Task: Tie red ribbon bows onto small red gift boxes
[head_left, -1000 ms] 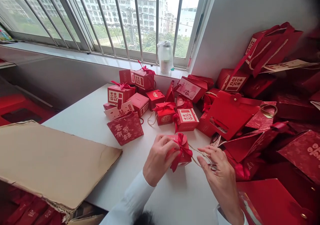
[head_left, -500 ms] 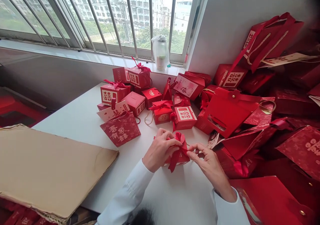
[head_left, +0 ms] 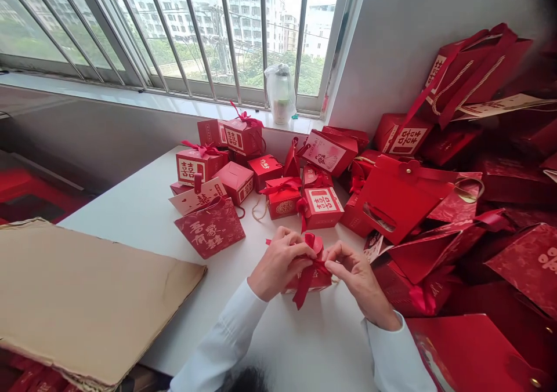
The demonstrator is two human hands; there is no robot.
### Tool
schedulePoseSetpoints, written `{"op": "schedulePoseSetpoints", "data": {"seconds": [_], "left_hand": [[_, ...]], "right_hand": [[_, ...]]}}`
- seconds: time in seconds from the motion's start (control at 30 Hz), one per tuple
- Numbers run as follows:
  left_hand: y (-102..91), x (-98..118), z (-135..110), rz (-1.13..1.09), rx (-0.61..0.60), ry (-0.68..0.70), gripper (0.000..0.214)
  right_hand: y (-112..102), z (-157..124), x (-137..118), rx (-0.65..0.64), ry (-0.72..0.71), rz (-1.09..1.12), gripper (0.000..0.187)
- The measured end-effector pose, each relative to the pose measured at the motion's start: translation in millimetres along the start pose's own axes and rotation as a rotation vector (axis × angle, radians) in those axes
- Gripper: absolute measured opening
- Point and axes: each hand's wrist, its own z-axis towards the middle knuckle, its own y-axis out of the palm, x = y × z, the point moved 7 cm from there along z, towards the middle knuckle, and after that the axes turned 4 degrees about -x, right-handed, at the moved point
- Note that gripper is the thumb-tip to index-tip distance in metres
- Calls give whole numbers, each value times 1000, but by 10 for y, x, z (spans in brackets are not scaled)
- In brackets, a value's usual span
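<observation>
A small red gift box [head_left: 321, 280] stands on the white table between my hands, with a red ribbon [head_left: 303, 287] at its top and one tail hanging down its front. My left hand [head_left: 285, 261] reaches over the box from the left, its fingers pinching the ribbon near the knot. From the right, my right hand [head_left: 354, 273] pinches another part of the ribbon between thumb and forefinger. The left fingers cover part of the box's top. Just behind stands a red box with a white double-happiness label [head_left: 322, 200].
A dark red card-like bag [head_left: 210, 227] and several red boxes stand farther back on the table [head_left: 113, 206]. Red bags and boxes pile up on the right, including a red bag [head_left: 391, 198]. Cardboard [head_left: 96, 293] lies at left; a wrapped bottle [head_left: 281, 96] stands on the sill.
My right hand has moved slightly left, closer to the ribbon knot. My left hand stays nearly in place, and the hanging ribbon tail sits a little lower.
</observation>
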Motion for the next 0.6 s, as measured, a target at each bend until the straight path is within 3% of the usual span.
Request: {"op": "schedulePoseSetpoints", "data": {"seconds": [0.23,0.4,0.6], "left_hand": [[6,-13,1,-2,-20,-31,14],[18,-27,7,4,-23,-27,11],[50,-51,3,31,-28,-15,10]], "right_hand": [[4,32,58,-87,73,40,19],[26,53,105,-151,124,53,31],[-15,59,140,-132,127,-61,33]]}}
